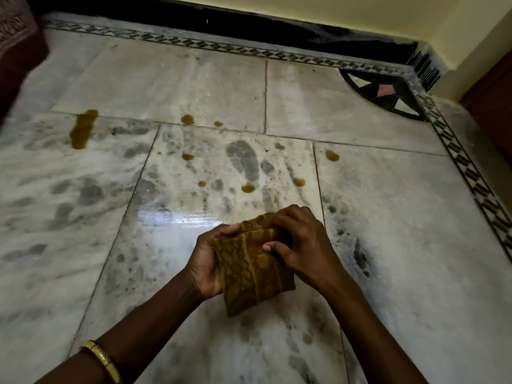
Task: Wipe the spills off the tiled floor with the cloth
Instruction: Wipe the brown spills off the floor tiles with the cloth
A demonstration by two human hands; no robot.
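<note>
Both hands, left hand (206, 263) and right hand (300, 245), grip the folded cloth (249, 268) over the tiled floor (401, 217); brown spills (83, 128) sit beyond.

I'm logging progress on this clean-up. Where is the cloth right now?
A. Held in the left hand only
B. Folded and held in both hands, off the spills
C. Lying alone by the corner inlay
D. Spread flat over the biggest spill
B: the folded brown cloth sits between the left hand and right hand, while the long brown spill and smaller drops lie untouched farther out.
</note>
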